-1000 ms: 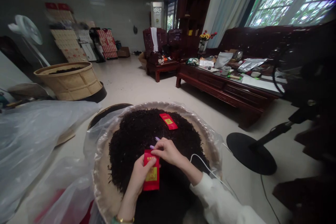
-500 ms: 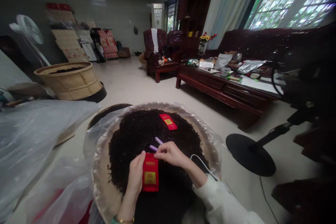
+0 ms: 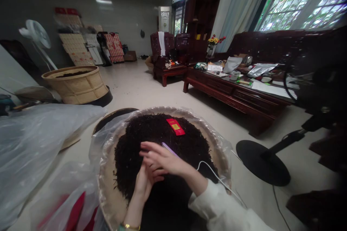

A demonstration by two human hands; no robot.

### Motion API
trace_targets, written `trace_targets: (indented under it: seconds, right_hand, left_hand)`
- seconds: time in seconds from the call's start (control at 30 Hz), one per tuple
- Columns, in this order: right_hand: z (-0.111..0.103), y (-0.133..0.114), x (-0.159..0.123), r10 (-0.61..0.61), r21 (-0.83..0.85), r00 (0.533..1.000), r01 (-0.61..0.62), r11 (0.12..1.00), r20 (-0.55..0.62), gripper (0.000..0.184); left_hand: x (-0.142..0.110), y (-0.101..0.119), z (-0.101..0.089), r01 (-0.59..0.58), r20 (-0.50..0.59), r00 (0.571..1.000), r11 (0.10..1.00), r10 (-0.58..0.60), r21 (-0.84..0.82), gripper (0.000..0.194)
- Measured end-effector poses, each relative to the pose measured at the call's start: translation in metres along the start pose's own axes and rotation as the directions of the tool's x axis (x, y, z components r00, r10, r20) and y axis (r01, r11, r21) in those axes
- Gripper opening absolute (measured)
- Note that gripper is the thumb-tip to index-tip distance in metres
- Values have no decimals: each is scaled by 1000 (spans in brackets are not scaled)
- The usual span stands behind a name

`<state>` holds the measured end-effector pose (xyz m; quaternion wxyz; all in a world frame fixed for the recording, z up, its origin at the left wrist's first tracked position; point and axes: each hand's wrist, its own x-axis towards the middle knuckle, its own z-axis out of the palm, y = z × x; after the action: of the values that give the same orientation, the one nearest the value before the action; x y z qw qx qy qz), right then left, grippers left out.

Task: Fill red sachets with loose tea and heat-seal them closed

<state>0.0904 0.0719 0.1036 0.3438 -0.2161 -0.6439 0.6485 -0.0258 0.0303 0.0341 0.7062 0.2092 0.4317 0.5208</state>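
Observation:
A wide woven tray (image 3: 108, 202), lined with clear plastic, holds a heap of dark loose tea leaves (image 3: 151, 133). A red packet (image 3: 175, 127) lies on the far side of the heap. My left hand (image 3: 142, 187) is raised over the near part of the heap, its fingers curled upward. My right hand (image 3: 159, 160) lies across it with the fingers stretched to the left. It covers the red packet that my left hand held. A thin purple tool (image 3: 170, 149) sticks out from behind my right hand. A white cable (image 3: 214, 173) runs along my right sleeve.
Crumpled clear plastic bags (image 3: 40, 140) lie at the left. A large bamboo basket (image 3: 77, 85) stands behind them, with a white fan (image 3: 38, 36) beyond. A black fan base (image 3: 261, 162) sits on the floor at the right. A dark wooden table (image 3: 238, 94) with clutter is farther back.
My right hand has moved left and down over my left hand, and its fingers have spread. The red packet in my left hand has gone out of sight beneath it.

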Motion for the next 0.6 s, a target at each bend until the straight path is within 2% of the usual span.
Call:
trace_targets:
  seconds: [0.03,0.07,0.1,0.13,0.17,0.23,0.3,0.43,0.6]
  right_hand:
    - [-17,0,4,-56,-177,994,38,983,-95,40]
    - [-38,2,9,-121,-371,963,24,928,-241,32]
    - [-61,5,15,-158,-541,909,-85,837,-387,30]
    - [-83,9,20,-169,-663,848,-253,705,-503,30]
    - [-103,14,26,-164,-683,815,-335,650,-556,30]
    - [-133,27,36,-131,-692,787,-435,576,-603,28]
    - [-150,39,43,-79,-701,783,-502,506,-618,24]
    - [-161,57,54,14,-705,768,-595,386,-640,20]
    - [-169,60,60,91,-687,741,-655,314,-665,17]
  left_hand:
    - [-2,5,2,27,-11,1000,1000,-27,10,52]
    - [-5,10,4,51,-20,999,999,-50,14,51]
    - [-6,13,6,59,-29,998,998,-59,20,50]
    - [-8,16,7,56,-40,998,998,-55,24,48]
    - [-9,17,9,49,-46,998,998,-47,28,46]
    - [-9,17,11,34,-46,998,998,-32,44,42]
    - [-8,14,11,21,-48,999,998,-18,64,39]
    - [-4,9,4,-20,-71,997,995,28,98,36]
    - [-1,8,-1,-44,-79,995,992,54,116,36]
